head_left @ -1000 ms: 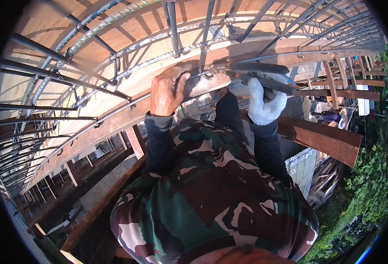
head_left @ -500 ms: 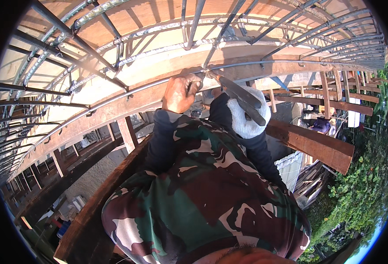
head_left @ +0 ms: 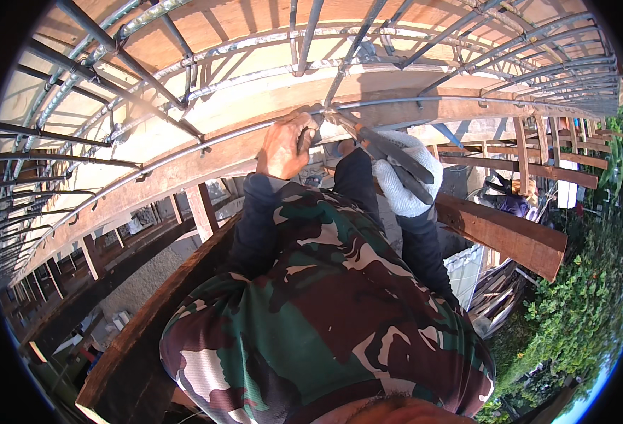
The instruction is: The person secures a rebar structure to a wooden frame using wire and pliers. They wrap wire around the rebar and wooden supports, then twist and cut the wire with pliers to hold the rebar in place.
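Observation:
My right hand (head_left: 414, 169), in a white knitted glove, is wrapped round the dark handles of a pair of pincers (head_left: 395, 157). The jaws point up and left to the crossing where a rebar stirrup (head_left: 350, 60) meets a long thin steel bar (head_left: 255, 127). Any tie wire there is too small to make out. My bare left hand (head_left: 283, 147) is just left of the jaws, against the long bar, with its fingers curled in. What those fingers pinch, if anything, is hidden.
A rebar cage (head_left: 117, 53) stretches across the top beside plywood formwork (head_left: 262, 90). Wooden beams lie on both sides, one at the right (head_left: 502, 233) and one at the lower left (head_left: 142, 332). Stacked sticks (head_left: 497, 297) and green foliage (head_left: 573, 311) show far below at the right.
My right hand and the pincer handles have shifted slightly right, while the jaws stay near the crossing. My left hand has moved a little left, its fingers still curled.

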Demonstrator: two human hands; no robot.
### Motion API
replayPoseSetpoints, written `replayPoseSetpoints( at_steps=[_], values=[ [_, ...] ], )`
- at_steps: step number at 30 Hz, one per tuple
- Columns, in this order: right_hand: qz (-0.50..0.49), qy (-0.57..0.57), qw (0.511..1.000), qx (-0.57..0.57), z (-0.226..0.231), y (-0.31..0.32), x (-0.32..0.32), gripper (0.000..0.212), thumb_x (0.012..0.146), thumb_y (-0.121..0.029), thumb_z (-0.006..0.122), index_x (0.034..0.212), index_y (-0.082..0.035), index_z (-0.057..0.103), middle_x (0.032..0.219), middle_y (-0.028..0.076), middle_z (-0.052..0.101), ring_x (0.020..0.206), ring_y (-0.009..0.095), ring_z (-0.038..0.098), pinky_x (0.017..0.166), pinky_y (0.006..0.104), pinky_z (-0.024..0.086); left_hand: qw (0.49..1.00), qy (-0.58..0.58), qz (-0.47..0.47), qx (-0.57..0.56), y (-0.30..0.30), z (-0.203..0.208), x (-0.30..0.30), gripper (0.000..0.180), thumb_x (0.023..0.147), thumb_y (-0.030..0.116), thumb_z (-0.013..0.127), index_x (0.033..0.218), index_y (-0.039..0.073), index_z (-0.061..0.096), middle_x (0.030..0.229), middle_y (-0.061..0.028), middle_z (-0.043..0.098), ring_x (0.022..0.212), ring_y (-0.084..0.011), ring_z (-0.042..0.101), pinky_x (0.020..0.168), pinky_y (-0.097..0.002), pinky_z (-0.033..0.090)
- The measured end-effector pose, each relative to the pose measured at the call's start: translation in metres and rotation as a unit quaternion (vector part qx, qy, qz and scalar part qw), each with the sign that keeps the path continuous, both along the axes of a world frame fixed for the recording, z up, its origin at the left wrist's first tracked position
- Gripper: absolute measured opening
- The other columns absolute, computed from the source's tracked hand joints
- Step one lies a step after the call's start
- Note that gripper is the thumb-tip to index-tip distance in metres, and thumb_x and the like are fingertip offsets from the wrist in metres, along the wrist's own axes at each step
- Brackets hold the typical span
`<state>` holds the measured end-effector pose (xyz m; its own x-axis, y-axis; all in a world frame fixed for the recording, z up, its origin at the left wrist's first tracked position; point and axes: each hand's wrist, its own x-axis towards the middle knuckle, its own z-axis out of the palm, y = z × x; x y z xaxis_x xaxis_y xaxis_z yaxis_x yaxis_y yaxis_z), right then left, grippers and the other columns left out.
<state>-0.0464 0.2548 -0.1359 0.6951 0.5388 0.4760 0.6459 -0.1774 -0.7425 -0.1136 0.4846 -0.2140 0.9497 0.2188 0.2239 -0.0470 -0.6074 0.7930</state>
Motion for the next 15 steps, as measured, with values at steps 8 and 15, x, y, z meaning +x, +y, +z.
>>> replayPoseSetpoints(
  at_steps=[8,15],
  values=[
    [-0.043,0.064,0.991,0.106,-0.008,0.008,-0.007,0.024,0.095,-0.022,0.060,0.094,0.001,0.068,0.107,0.015,0.066,0.092,0.029,0.064,0.085,0.0364,0.050,1.000,0.001,-0.008,-0.017,0.000,-0.001,0.000,0.017,0.083,0.003,0.060,0.099,0.000,0.063,0.090,-0.0229,0.065,0.090,-0.0446,0.061,0.078,-0.0460,0.049],
    [0.072,0.141,0.984,0.080,0.001,0.005,-0.006,0.036,0.096,-0.025,0.056,0.115,0.004,0.067,0.129,0.023,0.058,0.116,0.036,0.060,0.095,0.0402,0.049,0.999,-0.037,0.013,0.030,-0.002,-0.012,0.000,0.010,0.087,0.003,0.059,0.096,-0.001,0.064,0.093,-0.0206,0.064,0.091,-0.0421,0.061,0.080,-0.0432,0.048]
  ],
)
